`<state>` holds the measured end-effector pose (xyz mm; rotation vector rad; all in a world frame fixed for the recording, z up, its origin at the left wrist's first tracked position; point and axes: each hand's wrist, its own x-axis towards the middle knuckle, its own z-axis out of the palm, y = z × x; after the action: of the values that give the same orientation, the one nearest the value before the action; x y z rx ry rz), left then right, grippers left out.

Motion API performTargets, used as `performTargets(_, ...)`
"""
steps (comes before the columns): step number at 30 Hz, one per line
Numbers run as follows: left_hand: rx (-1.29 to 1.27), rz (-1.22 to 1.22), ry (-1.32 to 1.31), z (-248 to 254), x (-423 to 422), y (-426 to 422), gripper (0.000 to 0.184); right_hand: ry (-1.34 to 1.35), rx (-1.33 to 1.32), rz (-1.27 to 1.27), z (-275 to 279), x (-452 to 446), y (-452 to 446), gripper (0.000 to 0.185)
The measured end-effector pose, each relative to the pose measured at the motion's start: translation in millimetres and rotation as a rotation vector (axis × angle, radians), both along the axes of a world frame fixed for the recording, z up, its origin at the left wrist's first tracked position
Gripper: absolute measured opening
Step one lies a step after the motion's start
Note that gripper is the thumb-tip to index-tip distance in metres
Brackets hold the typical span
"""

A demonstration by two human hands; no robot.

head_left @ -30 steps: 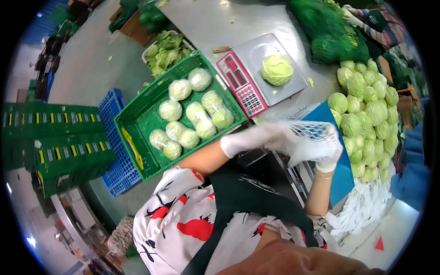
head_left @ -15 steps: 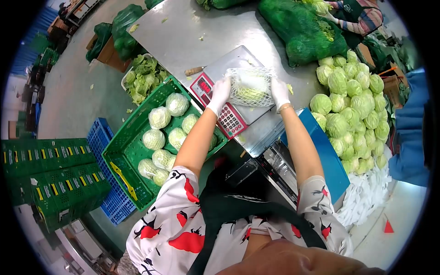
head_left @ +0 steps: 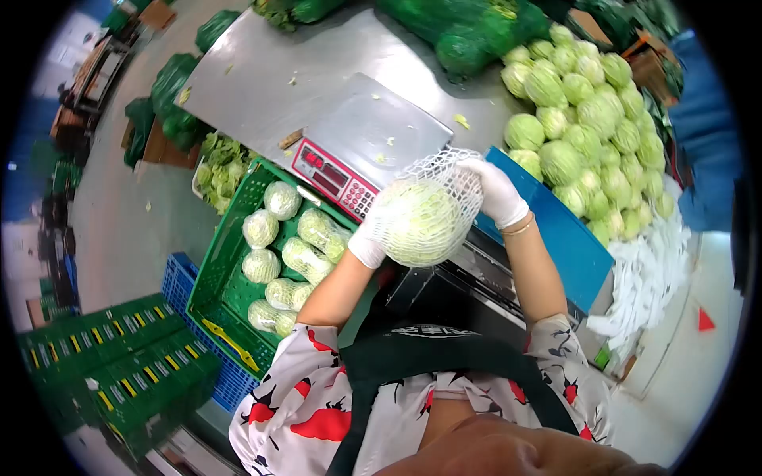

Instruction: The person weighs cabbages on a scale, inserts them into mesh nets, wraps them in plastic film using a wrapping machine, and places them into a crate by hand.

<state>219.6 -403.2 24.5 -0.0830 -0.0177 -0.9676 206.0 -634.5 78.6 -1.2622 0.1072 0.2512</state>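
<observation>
A pale green cabbage [head_left: 425, 224] in white netting is held in front of me, just off the near edge of the scale [head_left: 381, 131]. My left hand [head_left: 371, 239], in a white glove, is closed against the cabbage's left side, its fingers partly hidden behind it. My right hand [head_left: 494, 190], also gloved, grips the gathered netting at the upper right. The scale's red panel [head_left: 333, 178] has a lit display, too small to read. Left of it, a green crate [head_left: 208, 278] holds several netted cabbages [head_left: 260, 228].
Several bare cabbages [head_left: 583, 143] are piled at the right, beside a blue panel [head_left: 575, 274] and white netting strips [head_left: 643, 278]. Green mesh sacks [head_left: 476, 40] lie at the table's far side. A wooden-handled tool [head_left: 291, 139] rests by the scale. Green crates [head_left: 151, 381] are stacked lower left.
Both hands have lifted the netted cabbage off the scale and brought it nearer to me. It has turned, and my right hand has shifted onto the netting's end. The camera view has shifted.
</observation>
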Motion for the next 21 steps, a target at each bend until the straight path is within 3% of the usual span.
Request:
performTargets(1,-0.004,-0.008,0.032,2.5,-5.3,-11.4,0.048,0.252,0.347,0.078,-2.5,-11.8,-12.4,0.030)
performTargets(3,-0.009,-0.033,0.095,10.9,-16.4,-33.3,0.048,0.213,0.300,-0.032,-7.6,-47.2,-33.7,0.035)
performTargets(4,0.040,-0.060,0.028,41.6,-17.8,-43.4,0.047,0.194,0.271,-0.085,-3.1,-64.1,-41.0,0.039)
performTargets(7,0.619,0.015,-0.294,63.3,-16.2,-82.4,0.046,0.209,0.300,-0.480,37.6,-121.7,-60.6,0.057)
performTargets(8,0.735,0.117,-0.625,58.1,-14.6,-104.2,0.043,0.127,0.240,-0.412,38.3,-137.8,-65.4,0.069)
performTargets(9,0.807,0.198,-0.881,77.5,-23.8,-126.4,0.037,0.072,0.241,-0.438,45.1,-149.6,-61.6,0.067)
performTargets(11,0.744,0.090,-1.006,76.1,-38.5,-172.8,0.033,-0.086,-0.296,-0.640,37.3,-166.5,-53.5,0.058)
performTargets(12,0.706,-0.002,-0.995,62.6,-40.5,-194.0,0.034,-0.039,-0.190,-0.747,40.4,-176.3,-59.4,0.054)
performTargets(15,0.358,-0.380,-0.574,59.7,-30.2,-232.8,0.035,-0.060,0.077,-0.992,8.8,-211.7,-82.6,0.052)
performTargets(16,0.351,-0.273,-0.668,64.4,-36.1,-240.9,0.043,-0.101,-0.084,-1.073,-3.5,-219.3,-87.6,0.051)
performTargets(19,1.154,0.423,-1.464,47.1,-62.4,-237.9,0.057,-0.055,-0.619,-1.124,-16.5,-249.3,-90.2,0.048)
performTargets(20,1.203,0.384,-1.600,47.5,-71.3,-229.5,0.066,-0.056,-0.623,-1.115,-18.8,-254.5,-91.2,0.049)
performTargets(21,1.071,0.122,-1.502,50.8,-83.6,-223.0,0.066,-0.053,-0.625,-1.105,-21.7,-260.2,-90.4,0.049)
